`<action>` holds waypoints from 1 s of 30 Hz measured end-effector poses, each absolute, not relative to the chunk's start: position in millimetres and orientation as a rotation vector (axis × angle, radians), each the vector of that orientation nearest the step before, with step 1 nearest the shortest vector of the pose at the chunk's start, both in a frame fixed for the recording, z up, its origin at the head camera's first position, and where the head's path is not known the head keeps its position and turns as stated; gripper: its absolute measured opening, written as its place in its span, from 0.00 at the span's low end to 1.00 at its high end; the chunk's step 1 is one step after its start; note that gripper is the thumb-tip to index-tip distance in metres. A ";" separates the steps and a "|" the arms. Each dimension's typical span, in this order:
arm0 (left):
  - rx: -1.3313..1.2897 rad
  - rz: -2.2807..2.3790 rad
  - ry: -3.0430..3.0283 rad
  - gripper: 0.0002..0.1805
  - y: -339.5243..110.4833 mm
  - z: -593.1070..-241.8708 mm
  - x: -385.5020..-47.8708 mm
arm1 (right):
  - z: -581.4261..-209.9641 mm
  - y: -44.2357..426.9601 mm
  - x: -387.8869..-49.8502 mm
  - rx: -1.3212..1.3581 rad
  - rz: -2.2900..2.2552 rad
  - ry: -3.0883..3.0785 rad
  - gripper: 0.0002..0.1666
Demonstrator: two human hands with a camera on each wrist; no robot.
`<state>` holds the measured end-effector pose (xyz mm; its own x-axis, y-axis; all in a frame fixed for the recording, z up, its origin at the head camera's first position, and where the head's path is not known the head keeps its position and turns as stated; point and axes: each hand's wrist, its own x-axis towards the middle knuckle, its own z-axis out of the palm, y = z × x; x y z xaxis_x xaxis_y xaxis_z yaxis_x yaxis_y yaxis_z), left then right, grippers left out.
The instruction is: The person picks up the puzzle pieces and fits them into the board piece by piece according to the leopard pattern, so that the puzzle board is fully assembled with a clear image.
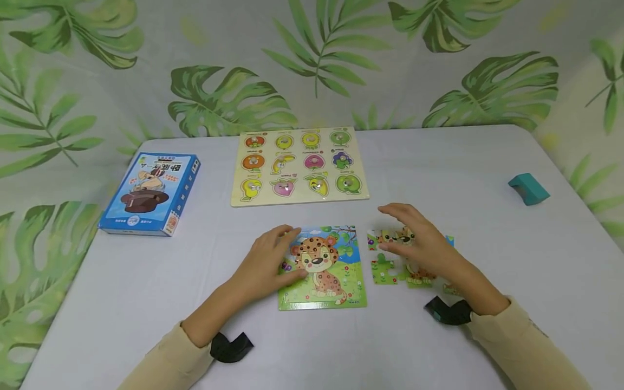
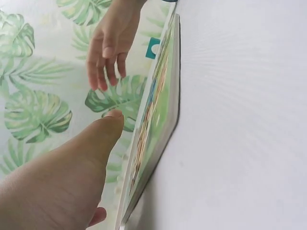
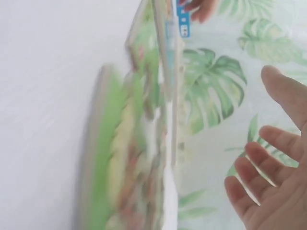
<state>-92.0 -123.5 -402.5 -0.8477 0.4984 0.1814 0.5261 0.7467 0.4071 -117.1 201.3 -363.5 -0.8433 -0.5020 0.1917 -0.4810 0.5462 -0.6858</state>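
Observation:
A square leopard picture board (image 1: 348,281) lies flat in front of the person. Over its left edge is the left hand (image 1: 265,262), thumb and fingers spread apart; whether it touches the board is hard to tell. To the right, several loose jigsaw pieces (image 1: 385,272) with the same leopard pattern lie close together. Above them hovers the right hand (image 1: 426,244), its fingers extended and holding nothing, hiding some pieces. The right wrist view shows that hand's fingers (image 3: 266,167) apart from the blurred pieces (image 3: 103,158).
Behind the leopard board lies a wooden fruit peg puzzle (image 1: 299,168). A blue game box (image 1: 151,192) rests at the back left, and a teal block (image 1: 530,189) at the right. Leaf-patterned cloth (image 1: 234,97) hangs behind the white table (image 1: 136,281).

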 end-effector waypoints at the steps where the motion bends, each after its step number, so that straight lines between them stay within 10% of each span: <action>1: -0.827 -0.708 -2.885 0.45 -126.7 -402.5 -90.3 | -365.4 204.8 -117.3 -0.858 -1.207 2.746 0.38; 30: -0.845 -0.775 -2.997 0.45 -156.4 -407.5 -73.5 | -392.6 216.1 -127.0 -0.693 -0.856 2.729 0.31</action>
<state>-73.5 -156.4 -407.5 -0.8592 0.5076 0.0646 0.4752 0.7449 0.4683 -127.0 216.1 -392.6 -0.8706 -0.4897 -0.0474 -0.3749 0.7227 -0.5806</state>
